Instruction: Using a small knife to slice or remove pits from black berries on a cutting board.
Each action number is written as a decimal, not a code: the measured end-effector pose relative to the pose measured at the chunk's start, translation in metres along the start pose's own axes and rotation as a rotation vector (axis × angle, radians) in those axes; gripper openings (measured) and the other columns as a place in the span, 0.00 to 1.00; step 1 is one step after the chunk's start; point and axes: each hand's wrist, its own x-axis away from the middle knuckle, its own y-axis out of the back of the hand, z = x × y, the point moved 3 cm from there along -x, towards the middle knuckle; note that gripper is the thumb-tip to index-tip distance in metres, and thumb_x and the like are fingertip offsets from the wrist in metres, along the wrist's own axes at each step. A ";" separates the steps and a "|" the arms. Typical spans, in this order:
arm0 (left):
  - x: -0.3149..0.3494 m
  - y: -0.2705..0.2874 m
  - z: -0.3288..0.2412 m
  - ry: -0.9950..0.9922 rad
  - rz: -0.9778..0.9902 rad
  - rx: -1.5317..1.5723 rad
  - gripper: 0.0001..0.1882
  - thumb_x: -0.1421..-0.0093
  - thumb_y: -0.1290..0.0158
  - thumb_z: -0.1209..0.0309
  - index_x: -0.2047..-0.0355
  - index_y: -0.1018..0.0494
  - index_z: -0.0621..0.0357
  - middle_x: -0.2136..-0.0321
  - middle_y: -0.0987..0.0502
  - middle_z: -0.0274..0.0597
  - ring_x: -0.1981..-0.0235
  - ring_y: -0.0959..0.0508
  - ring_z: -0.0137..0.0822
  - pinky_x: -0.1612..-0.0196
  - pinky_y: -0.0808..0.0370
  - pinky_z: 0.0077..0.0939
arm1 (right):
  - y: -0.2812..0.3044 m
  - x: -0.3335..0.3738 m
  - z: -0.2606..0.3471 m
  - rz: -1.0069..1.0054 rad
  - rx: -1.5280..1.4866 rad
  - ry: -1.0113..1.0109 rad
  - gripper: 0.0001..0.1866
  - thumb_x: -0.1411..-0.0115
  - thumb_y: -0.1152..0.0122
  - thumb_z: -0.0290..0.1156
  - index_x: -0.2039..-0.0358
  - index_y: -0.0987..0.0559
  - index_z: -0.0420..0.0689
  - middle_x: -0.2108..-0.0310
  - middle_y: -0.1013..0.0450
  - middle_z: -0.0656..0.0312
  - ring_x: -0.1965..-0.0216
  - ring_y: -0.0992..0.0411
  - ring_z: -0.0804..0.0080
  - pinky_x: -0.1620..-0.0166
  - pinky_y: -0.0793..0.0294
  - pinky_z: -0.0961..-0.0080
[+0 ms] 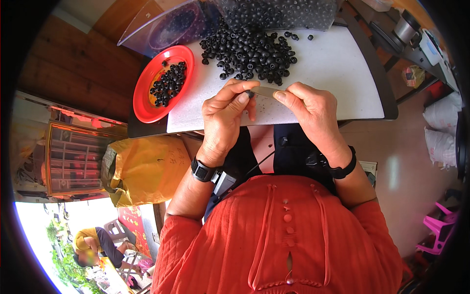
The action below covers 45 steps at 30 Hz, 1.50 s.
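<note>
My left hand [226, 113] pinches a small black bead [250, 93] between thumb and forefinger. My right hand [308, 109] holds a thin flat pale strip [265, 91] whose tip meets that bead. Both hands hover over the near edge of a white board [338, 68]. A heap of loose black beads [252, 51] lies on the board just beyond my fingers. A red round plate [147, 105] to the left holds several more black beads [169, 83].
A clear plastic bag [279, 12] of black beads lies at the board's far edge. A yellow sack [142, 169] sits lower left, white sacks [440, 132] and a pink stool [438, 230] at right. A person sits outdoors lower left.
</note>
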 end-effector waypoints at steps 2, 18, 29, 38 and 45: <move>0.000 0.000 0.000 -0.001 -0.009 -0.001 0.14 0.29 0.49 0.82 0.47 0.20 0.69 0.60 0.26 0.39 0.67 0.23 0.30 0.67 0.23 0.24 | 0.000 0.000 0.000 -0.001 0.003 0.011 0.20 0.33 0.32 0.41 0.78 0.26 0.44 0.85 0.30 0.59 0.85 0.33 0.59 0.79 0.38 0.61; 0.003 -0.004 -0.002 -0.015 -0.065 -0.107 0.13 0.30 0.50 0.84 0.50 0.19 0.68 0.60 0.25 0.40 0.68 0.23 0.30 0.66 0.23 0.24 | -0.002 0.000 0.003 0.030 0.075 0.084 0.21 0.34 0.32 0.39 0.79 0.28 0.44 0.86 0.33 0.59 0.85 0.35 0.60 0.79 0.38 0.62; -0.023 0.098 -0.095 -0.222 -0.499 -0.851 0.11 0.35 0.43 0.81 0.55 0.15 0.62 0.63 0.19 0.34 0.70 0.22 0.24 0.71 0.25 0.19 | 0.018 0.006 -0.004 -0.039 -0.373 -0.051 0.13 0.30 0.33 0.33 0.68 0.17 0.36 0.82 0.30 0.69 0.79 0.39 0.85 0.75 0.39 0.80; -0.022 0.029 -0.038 -0.494 -0.114 -1.349 0.09 0.45 0.31 0.78 0.63 0.17 0.61 0.66 0.21 0.40 0.69 0.20 0.33 0.69 0.24 0.27 | 0.010 0.004 -0.008 -0.067 -0.380 -0.067 0.12 0.31 0.33 0.32 0.67 0.16 0.36 0.80 0.28 0.68 0.78 0.39 0.86 0.74 0.39 0.82; -0.035 0.003 -0.011 -0.466 -0.066 -1.506 0.07 0.47 0.35 0.76 0.68 0.19 0.63 0.69 0.23 0.47 0.63 0.22 0.51 0.60 0.24 0.44 | 0.008 0.002 -0.006 -0.070 -0.349 -0.053 0.11 0.31 0.33 0.32 0.67 0.16 0.36 0.81 0.29 0.67 0.79 0.38 0.84 0.75 0.37 0.81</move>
